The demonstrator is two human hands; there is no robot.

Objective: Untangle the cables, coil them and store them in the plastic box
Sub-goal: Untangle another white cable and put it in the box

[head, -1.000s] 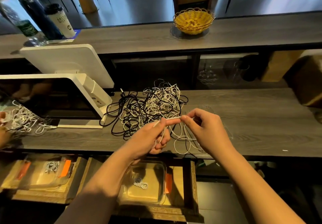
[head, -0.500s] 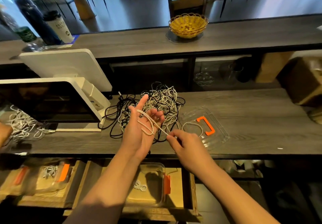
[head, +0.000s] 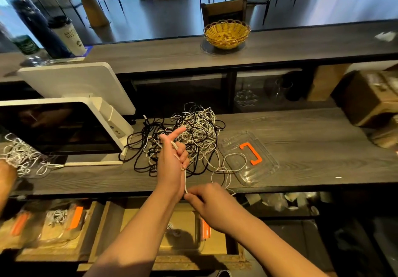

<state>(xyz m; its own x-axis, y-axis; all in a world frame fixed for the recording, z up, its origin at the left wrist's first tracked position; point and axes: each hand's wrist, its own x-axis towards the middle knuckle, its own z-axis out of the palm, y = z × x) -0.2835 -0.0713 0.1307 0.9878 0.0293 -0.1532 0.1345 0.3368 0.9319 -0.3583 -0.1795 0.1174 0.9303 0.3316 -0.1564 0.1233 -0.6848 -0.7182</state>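
Coiling step: left hand (head: 172, 160) grips white cable (head: 185, 182) wraps, right hand (head: 206, 199) pinches its run near counter edge (tangle (head: 193, 134) beyond); next wrap needs steady tension.

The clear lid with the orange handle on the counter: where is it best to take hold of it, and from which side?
Grip the orange handle from above. It stands up from the flat clear lid, open side toward the person. A white cable loops over the lid's left part, so lift carefully.
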